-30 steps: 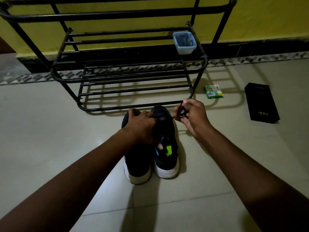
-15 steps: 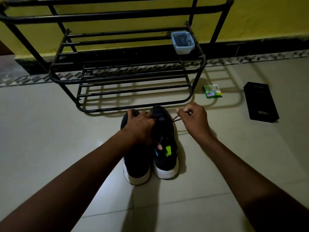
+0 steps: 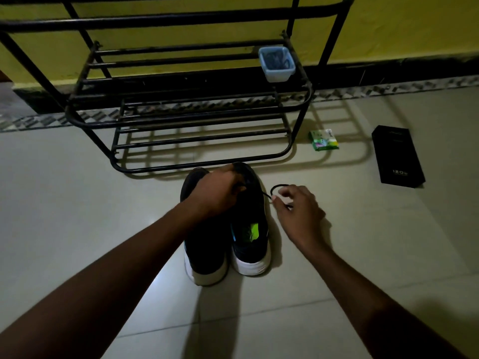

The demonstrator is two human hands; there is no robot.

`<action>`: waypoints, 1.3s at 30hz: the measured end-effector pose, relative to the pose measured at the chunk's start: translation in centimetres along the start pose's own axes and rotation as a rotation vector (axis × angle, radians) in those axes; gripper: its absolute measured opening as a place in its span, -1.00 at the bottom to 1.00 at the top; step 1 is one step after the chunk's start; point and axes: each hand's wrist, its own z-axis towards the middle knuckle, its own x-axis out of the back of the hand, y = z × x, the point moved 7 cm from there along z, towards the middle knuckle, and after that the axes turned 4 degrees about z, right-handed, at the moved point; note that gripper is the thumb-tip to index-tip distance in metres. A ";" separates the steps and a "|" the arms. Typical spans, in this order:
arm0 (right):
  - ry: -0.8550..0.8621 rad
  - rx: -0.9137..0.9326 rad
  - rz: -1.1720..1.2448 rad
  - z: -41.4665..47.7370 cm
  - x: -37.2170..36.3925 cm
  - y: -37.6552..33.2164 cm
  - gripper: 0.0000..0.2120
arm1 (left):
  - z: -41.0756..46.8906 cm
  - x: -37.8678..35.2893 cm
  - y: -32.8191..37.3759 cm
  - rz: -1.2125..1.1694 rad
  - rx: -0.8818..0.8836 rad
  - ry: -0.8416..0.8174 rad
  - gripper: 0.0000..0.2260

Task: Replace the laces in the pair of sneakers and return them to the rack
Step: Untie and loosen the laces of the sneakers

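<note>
Lower in the frame than half a second ago, the right hand (image 3: 298,213) has dropped away from the rack's bottom bar toward the floor, and the thin black lace (image 3: 277,186), earlier drawn straight, now curls in a slack loop above its fingers; thumb and forefinger pinch the lace, the other fingers loosely spread. The left hand (image 3: 216,194) has barely shifted; its fingers curl over the front of the green-tagged sneaker (image 3: 248,252), though whether they also pinch the lace there cannot be told.

Both black sneakers with thick white soles (image 3: 207,270) stand side by side, touching, at the centre of the frame on the pale glossy tiled floor (image 3: 77,203), heels toward the camera and toes just before the black tubular metal rack (image 3: 155,20); the one nearer the right of the frame shows a neon-green patch and a blue edge inside its opening, and the lace runs from its front to the right hand.

On the rack's middle shelf, at its right end, sits a pale blue plastic tub (image 3: 276,71) with something dark inside; right of the rack on the floor lie a small green carton (image 3: 324,140) and, farther right, a flat black box (image 3: 398,158); behind stands a yellow wall (image 3: 414,27).
</note>
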 end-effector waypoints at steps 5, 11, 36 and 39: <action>-0.139 0.254 0.030 -1.9 -2.6 -2.8 -0.67 | 0.9 -0.5 1.9 0.255 -0.055 0.040 -0.73; -0.134 0.309 0.038 -2.8 -3.5 -2.0 -0.65 | 1.4 -0.5 1.0 0.185 0.070 0.089 -0.78; -0.099 0.266 0.129 -4.1 -4.7 -1.9 -0.54 | 2.8 -0.6 -1.5 -0.120 0.071 0.007 -0.87; -0.084 0.258 0.128 -4.1 -4.5 -1.7 -0.54 | 1.8 0.7 -2.5 -0.621 0.263 0.202 -0.89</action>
